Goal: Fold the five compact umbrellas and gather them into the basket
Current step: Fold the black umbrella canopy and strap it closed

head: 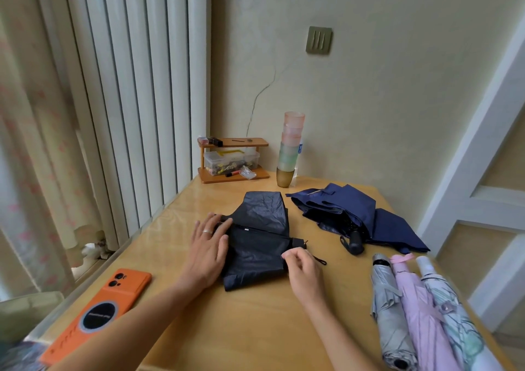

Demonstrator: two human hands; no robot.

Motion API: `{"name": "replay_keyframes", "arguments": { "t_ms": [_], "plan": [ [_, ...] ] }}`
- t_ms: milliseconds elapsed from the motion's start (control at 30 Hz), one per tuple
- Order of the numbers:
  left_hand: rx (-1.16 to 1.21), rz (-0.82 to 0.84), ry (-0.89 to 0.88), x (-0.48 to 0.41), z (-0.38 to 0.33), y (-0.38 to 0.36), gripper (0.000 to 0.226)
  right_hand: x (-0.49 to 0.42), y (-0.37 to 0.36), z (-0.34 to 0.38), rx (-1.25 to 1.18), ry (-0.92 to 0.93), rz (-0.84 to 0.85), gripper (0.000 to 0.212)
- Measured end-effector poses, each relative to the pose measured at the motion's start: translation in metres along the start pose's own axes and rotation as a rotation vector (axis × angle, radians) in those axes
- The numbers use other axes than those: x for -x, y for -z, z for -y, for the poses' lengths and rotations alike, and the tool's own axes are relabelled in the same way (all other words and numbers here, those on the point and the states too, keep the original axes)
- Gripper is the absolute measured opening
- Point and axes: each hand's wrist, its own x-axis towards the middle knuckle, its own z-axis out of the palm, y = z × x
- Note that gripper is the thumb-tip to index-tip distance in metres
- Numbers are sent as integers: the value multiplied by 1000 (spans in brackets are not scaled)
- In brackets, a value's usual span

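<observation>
**A:** The black umbrella lay mid-bench, canopy spread loose. The left hand was flat on it, fingers straight and pressing the cloth down. The right hand had curled fingertips that looked pinched on the fabric edge, just beside the handle.

**B:** Where was the danger?

**A:** That slick cloth, I'd say. If the pinch slipped or the flat palm lifted too soon, the pleats could have sprung open and bunched. The wrist strap trailed on the bench by the right hand, so it might have got rolled into the folds.

**B:** And the count?

**A:** Five umbrellas, all on the bench. One was the black one in hand. One was the navy umbrella behind it, sprawled and clearly unfolded. Three lay side by side at the right: the grey umbrella, the pink umbrella and the white patterned umbrella, collapsed but looking loose.

**B:** The basket?

**A:** None in view. There was one orange phone at the left edge, plus one stack of cups, nested too tightly to number.
</observation>
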Motion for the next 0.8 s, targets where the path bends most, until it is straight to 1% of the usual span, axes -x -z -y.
{"name": "replay_keyframes", "arguments": {
  "t_ms": [67,100,133,167,200,233,300,367,467,500,600,667,733,800],
  "plan": [
    [25,-102,202,-1,1,6,53,0,0,0,16,-37,-32,18],
    [53,-94,309,-3,3,8,58,-1,-1,0,34,-48,-47,15],
    [103,-29,399,-5,6,10,68,-1,-1,-1,58,-52,-58,13],
    [147,77,443,-7,9,12,80,-1,-1,-1,84,-49,-68,14],
    [157,192,442,-9,13,12,91,-1,-1,-1,118,-44,-78,21],
    [136,289,410,-12,17,12,97,-1,-1,-1,148,-42,-81,27],
    [97,385,333,-20,24,10,97,-2,-1,-2,195,-40,-44,30],
    [119,371,309,-30,27,11,88,-3,-3,-4,234,-19,11,26],
    [171,302,296,-44,27,15,58,-4,-4,-7,278,36,43,25],
    [168,278,272,-47,25,16,54,-4,-4,-7,282,53,44,26],
    [173,164,156,-55,15,18,53,-4,-3,-7,275,76,47,28],
    [165,109,116,-58,13,15,53,-4,-2,-8,267,70,53,27],
    [131,145,134,-58,16,10,54,-5,-4,-10,262,69,47,23],
    [156,241,253,-54,19,7,56,-6,-6,-12,238,61,41,20]
  ]
}}
